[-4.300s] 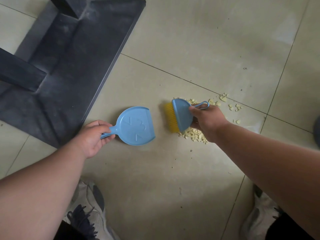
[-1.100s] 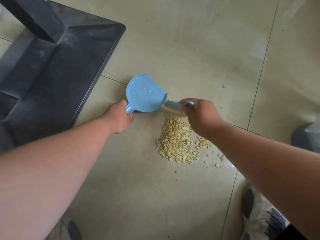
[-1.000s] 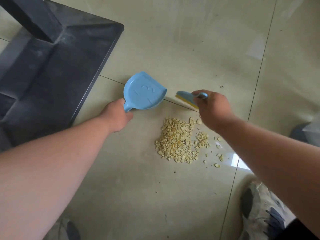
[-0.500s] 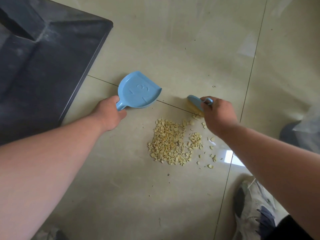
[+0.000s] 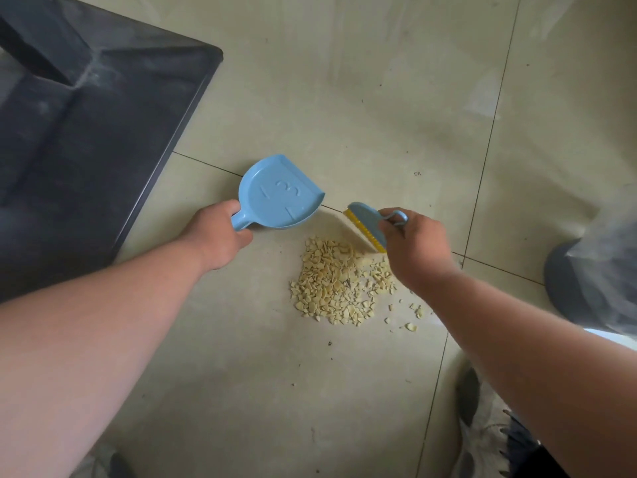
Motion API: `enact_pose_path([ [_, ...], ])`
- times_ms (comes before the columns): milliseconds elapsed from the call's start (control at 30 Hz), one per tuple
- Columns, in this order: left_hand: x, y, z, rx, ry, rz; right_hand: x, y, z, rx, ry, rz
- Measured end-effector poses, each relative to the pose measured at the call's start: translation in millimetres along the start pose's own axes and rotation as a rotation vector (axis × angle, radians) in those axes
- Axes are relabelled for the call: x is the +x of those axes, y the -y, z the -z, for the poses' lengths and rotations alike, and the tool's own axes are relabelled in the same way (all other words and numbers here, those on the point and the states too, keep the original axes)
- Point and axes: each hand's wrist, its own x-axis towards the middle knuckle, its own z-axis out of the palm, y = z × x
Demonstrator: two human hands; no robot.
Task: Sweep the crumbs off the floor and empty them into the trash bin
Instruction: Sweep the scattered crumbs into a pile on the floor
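— Head view, item one: the crumbs (image 5: 336, 282). Condition?

— Pale yellow, flaky, broken into small irregular chips. Heaped in one loose pile on the tiled floor (image 5: 396, 108), a few strays scattered off its right edge.

— Tools?

— Left hand (image 5: 217, 236) grips the short handle of a light blue plastic dustpan (image 5: 280, 194); smooth, rounded back, raised markings moulded into its underside, lying just beyond the pile. Right hand (image 5: 415, 248) is closed round a blue hand brush (image 5: 367, 224) with yellow bristles, looped handle, set at the pile's far edge.

— Surroundings?

— Glossy beige tiles, dark grout lines. Dusty dark grey base (image 5: 86, 150), flat and angular, at left. Grey rounded object (image 5: 593, 281) at right edge, blurred. Worn sneaker (image 5: 482, 439) below.
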Motion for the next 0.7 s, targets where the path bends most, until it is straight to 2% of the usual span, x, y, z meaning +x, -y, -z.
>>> enact_pose_path([
  [233, 1, -10, -10, 0.013, 0.018, -0.036, 20, -35, 47, -0.175, -0.145, -0.118],
  [367, 6, -24, -24, 0.089, 0.027, -0.085, 14, -48, 46, -0.186, -0.116, -0.167],
  [700, 9, -64, -43, 0.150, 0.064, -0.179, -17, -40, 15, -0.037, -0.030, -0.156],
])
